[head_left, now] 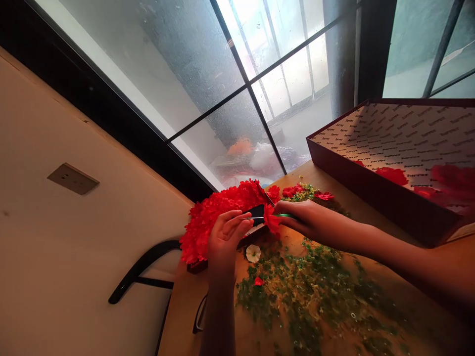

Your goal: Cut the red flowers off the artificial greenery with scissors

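Note:
My right hand (302, 215) is closed around a red artificial flower (272, 220) and a thin green piece (285, 215) at its back. A slim pale rod (256, 218) runs from the flower to the fingertips of my left hand (227, 230), which pinch its end. Behind both hands rises a heap of red artificial flowers (208, 215) in a dark box, partly hidden by my left hand. A dark flat object (256, 212) shows behind the rod. Below the hands lies a cream flower (253, 253).
Small green and yellowish pieces (311, 287) are strewn over the wooden table (185, 306). A large dark red box (365, 190) with printed lining holds red flowers at the right. Black-framed glasses (200, 314) lie by my left forearm. A black chair arm (144, 267) stands beyond the table edge.

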`<state>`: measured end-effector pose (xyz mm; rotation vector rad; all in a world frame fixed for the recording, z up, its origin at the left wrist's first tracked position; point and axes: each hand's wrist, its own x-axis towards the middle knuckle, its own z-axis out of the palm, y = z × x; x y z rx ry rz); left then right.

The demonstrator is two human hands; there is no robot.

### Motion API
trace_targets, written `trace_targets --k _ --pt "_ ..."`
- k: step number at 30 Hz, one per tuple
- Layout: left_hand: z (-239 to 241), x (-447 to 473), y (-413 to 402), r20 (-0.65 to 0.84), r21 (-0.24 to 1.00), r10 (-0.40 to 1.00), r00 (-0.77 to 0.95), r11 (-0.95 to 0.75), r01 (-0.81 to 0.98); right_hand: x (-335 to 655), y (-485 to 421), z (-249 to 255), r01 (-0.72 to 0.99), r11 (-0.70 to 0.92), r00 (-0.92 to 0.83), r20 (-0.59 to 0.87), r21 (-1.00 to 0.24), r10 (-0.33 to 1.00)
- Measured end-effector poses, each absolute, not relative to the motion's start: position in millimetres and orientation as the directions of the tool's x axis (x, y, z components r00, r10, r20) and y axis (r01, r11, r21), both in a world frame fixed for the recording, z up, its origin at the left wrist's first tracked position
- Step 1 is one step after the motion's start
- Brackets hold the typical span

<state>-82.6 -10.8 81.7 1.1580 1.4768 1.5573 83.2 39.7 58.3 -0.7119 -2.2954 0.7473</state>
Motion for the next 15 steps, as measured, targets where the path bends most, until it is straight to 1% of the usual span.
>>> trace_targets --k 3,5,7,9,12,15 --pt "77.0 -75.7 -10.9 0.12 0.988 0.952 -0.283 -0.086 0.129 80.7 36.4 58.4 0.233 0.707 -0.68 0.408 -0.667 0.609" --pt "76.2 -74.1 -11.1 0.145 0.984 0.954 -0.261 -0.112 0.136 79.7 35.1 58.1 0.217 0.706 -0.668 0.425 -0.674 0.611" --pt "77.7 -75.7 -11.5 0.185 0.976 0.946 -0.265 -0.145 0.165 79.5 35.0 58.1 0.222 0.704 -0.657 0.43 -0.675 0.619" --pt "80.3 -79.2 -12.2 0.199 0.965 0.939 -0.281 -0.139 0.221 80.3 36.0 58.9 0.224 0.712 -0.661 0.433 -0.665 0.613" --pt "83.9 -84.1 -13.6 0.187 0.953 0.933 -0.307 -0.097 0.286 82.2 38.2 61.0 0.22 0.739 -0.685 0.439 -0.637 0.582" --pt "86.7 -86.0 -15.7 0.162 0.946 0.947 -0.278 -0.068 0.318 84.9 39.8 62.9 0.238 0.759 -0.713 0.422 -0.606 0.56"
